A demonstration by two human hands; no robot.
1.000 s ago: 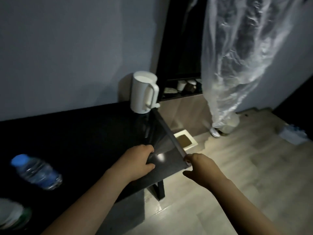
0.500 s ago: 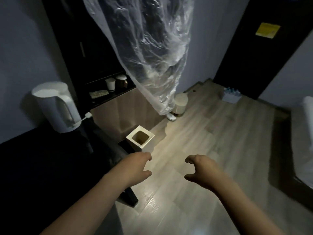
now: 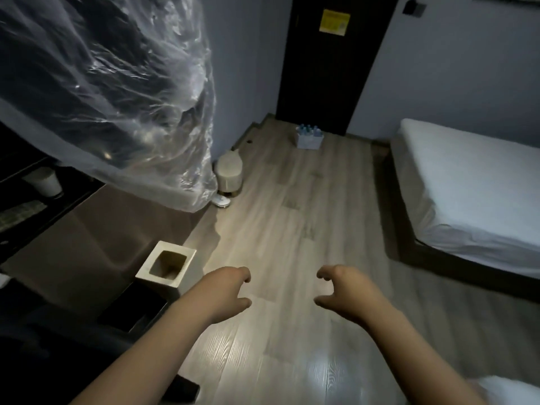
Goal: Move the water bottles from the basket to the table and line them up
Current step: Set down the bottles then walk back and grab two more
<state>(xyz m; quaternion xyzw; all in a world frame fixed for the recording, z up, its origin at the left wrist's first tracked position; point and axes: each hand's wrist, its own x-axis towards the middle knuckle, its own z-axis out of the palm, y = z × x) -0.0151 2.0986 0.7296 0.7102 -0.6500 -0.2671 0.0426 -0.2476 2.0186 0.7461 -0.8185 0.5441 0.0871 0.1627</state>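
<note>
A small white basket (image 3: 309,141) stands on the wooden floor far ahead, against the dark door, with several blue-capped water bottles (image 3: 307,130) upright in it. My left hand (image 3: 226,290) and my right hand (image 3: 343,292) hover side by side over the floor, well short of the basket. Both hold nothing, with fingers curled and apart. Only a dark corner of the black table (image 3: 35,331) shows at the lower left.
A square cream bin (image 3: 165,268) stands on the floor just left of my left hand. A round pedal bin (image 3: 230,173) sits under hanging clear plastic (image 3: 117,97). A white bed (image 3: 473,188) fills the right side. Open floor runs toward the basket.
The view has swung right, away from the table, kettle and lying bottle. My hands have left the table edge and now hang over the floor. The basket has come nearer the middle.
</note>
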